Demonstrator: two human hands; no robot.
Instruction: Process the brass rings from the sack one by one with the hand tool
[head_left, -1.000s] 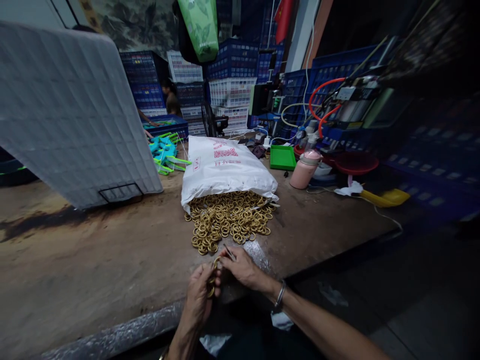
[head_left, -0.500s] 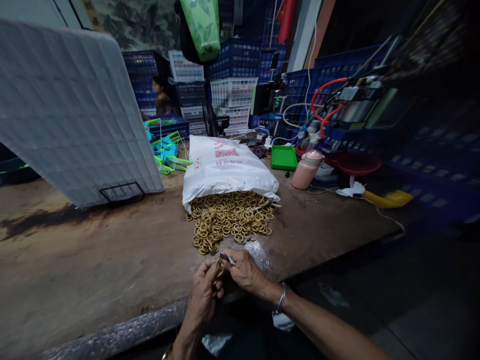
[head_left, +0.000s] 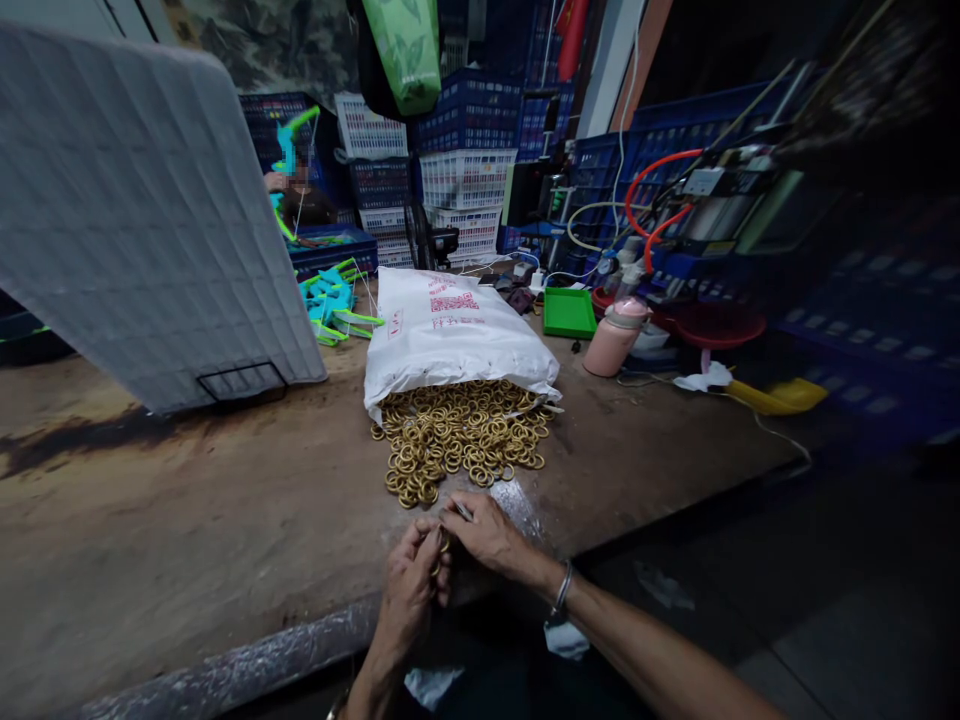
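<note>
My left hand [head_left: 411, 575] is closed around several gold-coloured rings [head_left: 445, 545] at the table's front edge. Against its fingertips works my right hand [head_left: 487, 535], closed on a small slim metal hand tool [head_left: 463, 511]; its exact kind is not clear, and its tip is hidden by the fingers. Just beyond both hands lies a loose pile of gold-coloured rings [head_left: 465, 450]. It spills from the open mouth of a white sack [head_left: 465, 345] with red print, lying on its side.
On the left stands a large white ribbed panel [head_left: 150, 220]. Turquoise and green toy-like pieces [head_left: 330, 295] lie behind it. To the right are a green tray [head_left: 568, 312], a pink bottle [head_left: 615, 340] and a yellow scoop [head_left: 780, 396]. A person [head_left: 311, 205] is at the back among stacked crates.
My right hand has shifted slightly inward, and the tool's tip is now hidden at my left fingers. At the back, the person now holds up a turquoise and green piece.
</note>
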